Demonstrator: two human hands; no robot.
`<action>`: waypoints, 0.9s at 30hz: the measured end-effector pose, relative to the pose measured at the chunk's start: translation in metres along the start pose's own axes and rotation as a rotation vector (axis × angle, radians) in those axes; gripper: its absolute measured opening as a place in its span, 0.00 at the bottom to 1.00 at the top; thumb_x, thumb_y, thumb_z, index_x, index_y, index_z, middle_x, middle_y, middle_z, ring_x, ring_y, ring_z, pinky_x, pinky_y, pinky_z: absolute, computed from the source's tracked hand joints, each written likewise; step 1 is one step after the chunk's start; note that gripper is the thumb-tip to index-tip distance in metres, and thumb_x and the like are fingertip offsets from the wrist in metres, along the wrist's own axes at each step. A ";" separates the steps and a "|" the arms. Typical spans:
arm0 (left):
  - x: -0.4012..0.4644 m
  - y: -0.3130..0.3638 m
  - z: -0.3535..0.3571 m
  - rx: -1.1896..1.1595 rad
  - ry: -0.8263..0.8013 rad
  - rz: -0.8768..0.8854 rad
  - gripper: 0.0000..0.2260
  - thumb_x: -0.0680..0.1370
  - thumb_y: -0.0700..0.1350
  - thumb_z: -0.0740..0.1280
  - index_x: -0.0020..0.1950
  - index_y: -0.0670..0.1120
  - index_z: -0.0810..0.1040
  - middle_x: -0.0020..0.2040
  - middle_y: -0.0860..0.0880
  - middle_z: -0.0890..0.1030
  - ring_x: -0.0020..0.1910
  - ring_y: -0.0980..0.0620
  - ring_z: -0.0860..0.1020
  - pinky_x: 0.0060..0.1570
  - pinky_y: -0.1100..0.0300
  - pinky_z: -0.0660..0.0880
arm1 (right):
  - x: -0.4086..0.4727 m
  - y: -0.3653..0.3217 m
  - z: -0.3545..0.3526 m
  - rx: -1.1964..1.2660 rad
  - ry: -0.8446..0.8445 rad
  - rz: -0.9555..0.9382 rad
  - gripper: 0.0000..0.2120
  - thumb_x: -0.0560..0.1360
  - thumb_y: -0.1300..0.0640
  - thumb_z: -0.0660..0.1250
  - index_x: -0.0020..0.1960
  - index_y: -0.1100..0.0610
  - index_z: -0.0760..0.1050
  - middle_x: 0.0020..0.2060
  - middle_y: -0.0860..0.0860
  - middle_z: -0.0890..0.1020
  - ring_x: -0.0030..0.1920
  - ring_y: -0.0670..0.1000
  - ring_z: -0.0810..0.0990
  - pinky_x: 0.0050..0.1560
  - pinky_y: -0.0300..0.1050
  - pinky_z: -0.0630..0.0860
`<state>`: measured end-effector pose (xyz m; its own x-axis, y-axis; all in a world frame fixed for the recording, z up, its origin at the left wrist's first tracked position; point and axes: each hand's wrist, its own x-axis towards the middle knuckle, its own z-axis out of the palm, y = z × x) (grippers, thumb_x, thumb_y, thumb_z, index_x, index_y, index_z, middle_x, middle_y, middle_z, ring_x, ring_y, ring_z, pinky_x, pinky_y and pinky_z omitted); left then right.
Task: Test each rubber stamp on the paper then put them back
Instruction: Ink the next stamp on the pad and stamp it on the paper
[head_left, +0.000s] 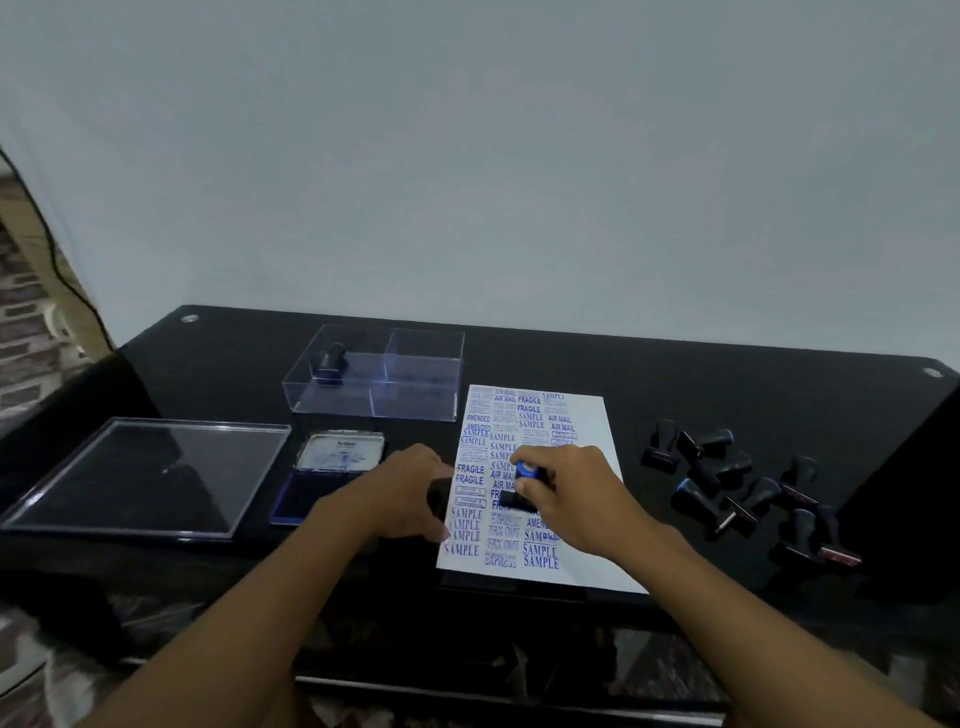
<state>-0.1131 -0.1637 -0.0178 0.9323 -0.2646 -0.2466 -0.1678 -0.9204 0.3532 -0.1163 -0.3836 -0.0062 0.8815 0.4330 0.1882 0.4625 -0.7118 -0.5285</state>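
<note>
On the black table (675, 384), centre: one sheet of paper (587, 415), white, densely covered with blue impressions (SAMPLE, FRAGILE, AIR MAIL, FAX OUT, EXPRESS, AMENDED).

Right hand (576, 493): fingers closed round a rubber stamp (524, 486), black body with blue cap, its base down on the middle of the sheet.

Left hand (405, 488): resting at the paper's left edge, fingers curled around a dark object (439, 499); too hidden to identify, and whether it is gripped cannot be told.

Left of the hands: ink pad (332, 478), lid raised, blue tray, partly covered by the left wrist. Further left: clear flat lid (150, 467), lying on the table.

Behind the ink pad: clear box (379, 374) with dividers, one dark stamp (330, 358) upright in the rear left compartment.

Right of the paper, well apart: loose stamps (737, 488), black-handled, some blue-tipped, several tipped over in a scattered heap.
</note>
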 end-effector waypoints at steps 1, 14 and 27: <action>-0.005 -0.010 -0.005 0.019 0.006 -0.025 0.35 0.70 0.51 0.75 0.74 0.50 0.66 0.73 0.50 0.63 0.71 0.49 0.64 0.69 0.54 0.64 | 0.006 -0.009 0.007 0.005 -0.007 -0.012 0.04 0.79 0.57 0.65 0.49 0.55 0.78 0.33 0.46 0.76 0.28 0.41 0.70 0.32 0.30 0.63; -0.041 -0.116 -0.040 0.235 -0.026 -0.275 0.41 0.64 0.48 0.79 0.74 0.51 0.65 0.71 0.50 0.67 0.67 0.47 0.69 0.66 0.52 0.68 | 0.099 -0.113 0.108 0.024 -0.181 -0.190 0.05 0.76 0.59 0.65 0.49 0.59 0.79 0.46 0.55 0.81 0.44 0.53 0.78 0.50 0.48 0.76; -0.031 -0.136 -0.038 0.117 -0.034 -0.183 0.25 0.61 0.45 0.81 0.56 0.50 0.81 0.53 0.51 0.81 0.51 0.48 0.79 0.52 0.54 0.77 | 0.095 -0.118 0.135 -0.140 -0.238 -0.245 0.09 0.77 0.62 0.65 0.58 0.57 0.75 0.51 0.53 0.77 0.48 0.51 0.77 0.44 0.41 0.75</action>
<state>-0.1065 -0.0192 -0.0239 0.9395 -0.0981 -0.3282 -0.0350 -0.9805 0.1932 -0.0998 -0.1835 -0.0371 0.7038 0.7049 0.0886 0.6802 -0.6326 -0.3702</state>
